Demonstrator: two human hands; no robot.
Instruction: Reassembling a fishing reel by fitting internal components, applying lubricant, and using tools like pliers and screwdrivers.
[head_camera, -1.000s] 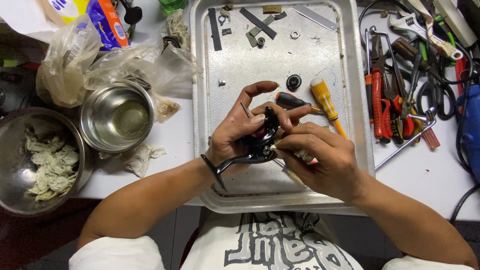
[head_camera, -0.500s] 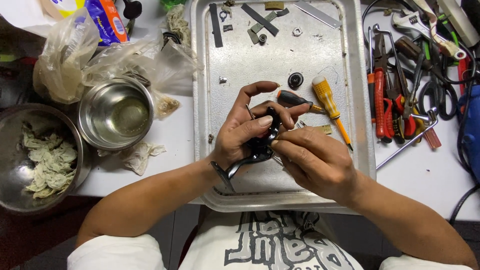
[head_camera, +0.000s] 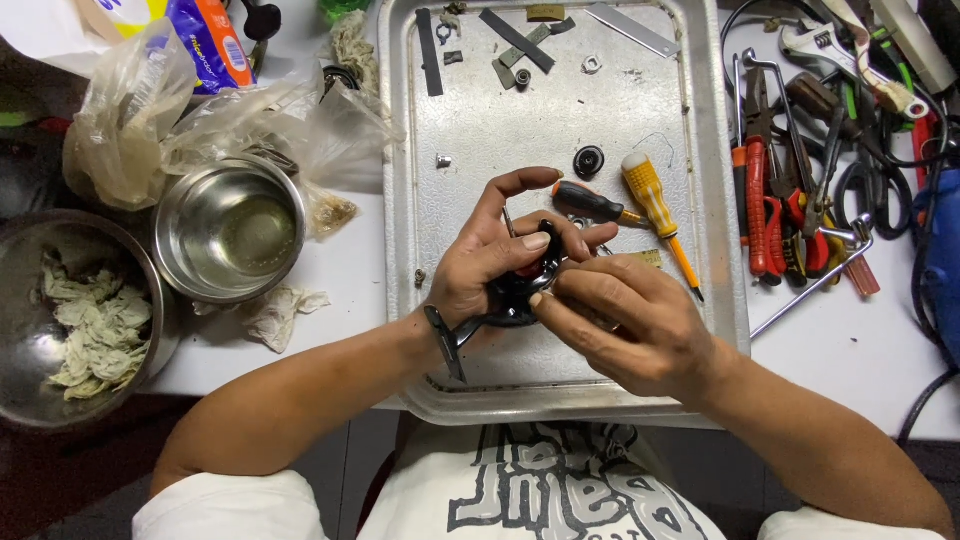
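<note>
Now both hands work a small black mechanism over the metal tray.
Left hand grips it; right hand pinches at its three o'clock edge, likely needing fine fingertip seating next.

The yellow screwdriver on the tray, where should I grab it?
Take the yellow screwdriver by its fat yellow handle, coming from above at the far end. The handle lies flat on the tray with open metal on its right, while the thin tip points toward the right hand, which crowds that end.
</note>
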